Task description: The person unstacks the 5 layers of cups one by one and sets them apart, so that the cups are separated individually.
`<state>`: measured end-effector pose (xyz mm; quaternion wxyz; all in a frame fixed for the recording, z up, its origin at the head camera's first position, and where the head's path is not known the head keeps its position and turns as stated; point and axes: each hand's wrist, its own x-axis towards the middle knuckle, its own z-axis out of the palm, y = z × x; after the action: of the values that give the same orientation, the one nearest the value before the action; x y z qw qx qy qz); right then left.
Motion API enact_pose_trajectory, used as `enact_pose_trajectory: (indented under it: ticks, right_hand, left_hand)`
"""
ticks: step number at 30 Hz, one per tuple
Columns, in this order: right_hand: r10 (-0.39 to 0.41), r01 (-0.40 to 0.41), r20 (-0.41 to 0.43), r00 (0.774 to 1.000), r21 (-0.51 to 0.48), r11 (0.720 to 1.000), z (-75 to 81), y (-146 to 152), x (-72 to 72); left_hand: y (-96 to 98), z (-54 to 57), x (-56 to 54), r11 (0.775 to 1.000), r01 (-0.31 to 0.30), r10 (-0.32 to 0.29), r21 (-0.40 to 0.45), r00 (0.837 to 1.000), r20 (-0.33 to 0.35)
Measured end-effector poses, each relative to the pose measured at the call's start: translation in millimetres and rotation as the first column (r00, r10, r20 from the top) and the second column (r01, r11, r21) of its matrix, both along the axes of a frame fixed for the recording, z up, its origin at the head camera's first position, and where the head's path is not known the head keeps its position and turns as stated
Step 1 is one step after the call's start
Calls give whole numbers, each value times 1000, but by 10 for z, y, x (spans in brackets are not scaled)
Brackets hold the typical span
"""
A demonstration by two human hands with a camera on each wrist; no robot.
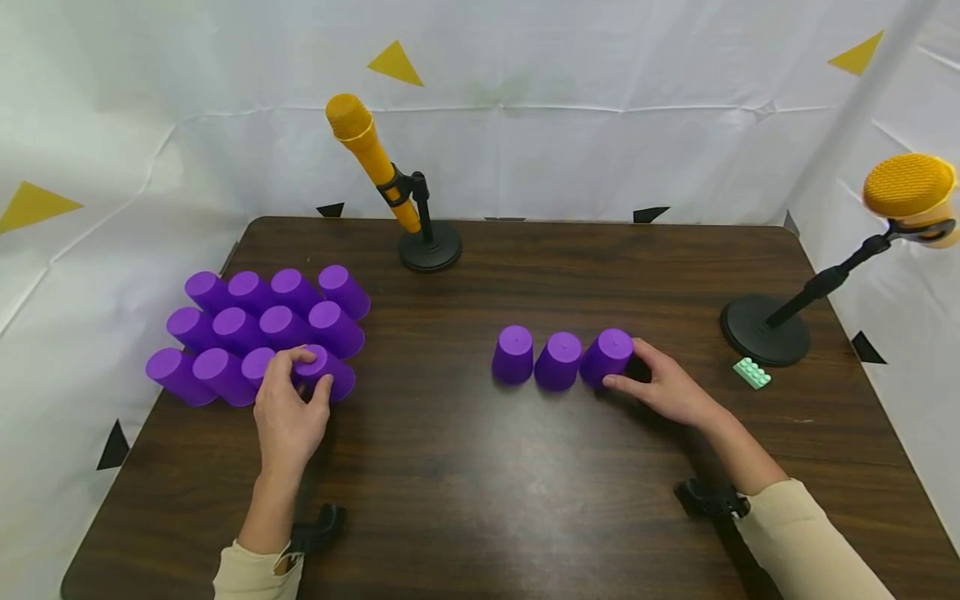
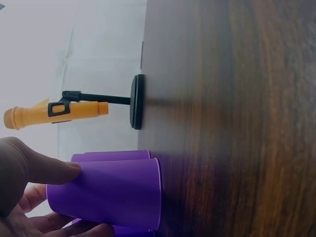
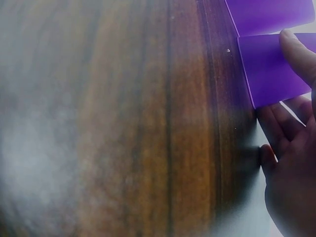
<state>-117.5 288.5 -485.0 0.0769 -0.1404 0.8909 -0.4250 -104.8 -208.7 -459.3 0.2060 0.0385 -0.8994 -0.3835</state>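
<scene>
Purple cups (image 1: 238,329) stand upside down in three rows on the left of the brown table (image 1: 450,475). My left hand (image 1: 291,417) grips the nearest row's right-end cup (image 1: 333,377); in the left wrist view, the thumb lies across that cup (image 2: 113,192) and the other fingers are around its far side. Right of the middle, two upside-down cups, the left one (image 1: 513,357) and the middle one (image 1: 558,362), stand beside a third cup (image 1: 606,357). My right hand (image 1: 667,387) holds this third cup (image 3: 271,69) between thumb and fingers.
At the back stands a yellow microphone (image 1: 371,158) on a black stand (image 1: 430,247). Another yellow microphone (image 1: 909,192) leans out over the right edge from its round black base (image 1: 765,332). A small mint-green toy brick (image 1: 752,372) lies by that base. White sheeting (image 1: 570,150) surrounds the table.
</scene>
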Motion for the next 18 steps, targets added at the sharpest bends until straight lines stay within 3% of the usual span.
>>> enact_pose_trajectory:
  ticks: [9, 13, 18]
  right_hand:
    - [-1, 1, -4, 1000, -6, 1000, -10, 5, -2]
    - [-2, 2, -3, 1000, -4, 1000, -10, 2, -2]
    - [-5, 5, -4, 1000, -3, 1000, -3, -1, 0]
  left_hand:
    - [-17, 0, 4, 1000, 1, 0, -8, 1000, 7]
    - [-16, 52, 25, 1000, -4, 4, -3, 1000, -6]
    - [53, 206, 53, 999, -37, 35, -16, 994, -103]
